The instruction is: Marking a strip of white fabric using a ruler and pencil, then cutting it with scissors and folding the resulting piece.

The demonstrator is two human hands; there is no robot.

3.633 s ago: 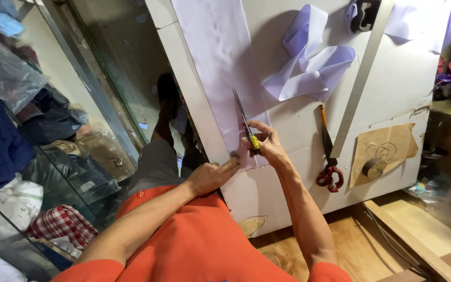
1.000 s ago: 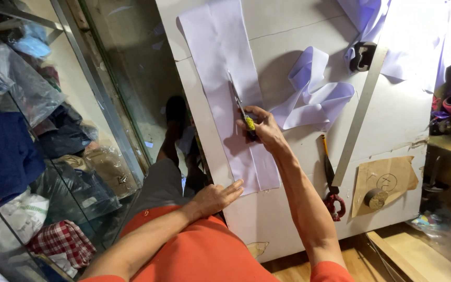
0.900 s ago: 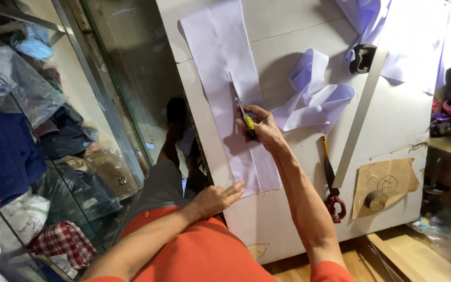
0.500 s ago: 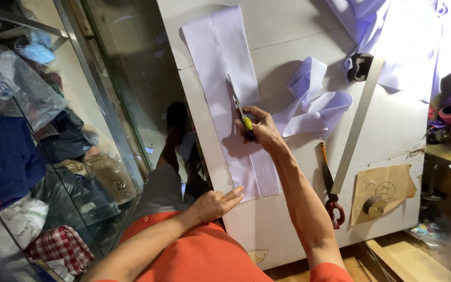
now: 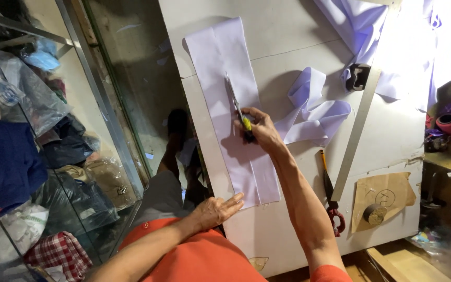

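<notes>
Worktable [image 5: 392, 136] white, glass cabinet [image 5: 53, 156] beside; right hand [image 5: 259, 130] grips scissors [image 5: 236, 102], left hand [image 5: 215, 211] spread.

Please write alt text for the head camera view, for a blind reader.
The right hand works scissors along a pale lilac fabric strip on a white table, while the left hand presses the strip's near end flat.

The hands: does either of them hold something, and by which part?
The right hand holds scissors by the yellow handle end, blades lying along the pale fabric strip. The left hand grips nothing; its fingertips press the strip's near end.
</notes>
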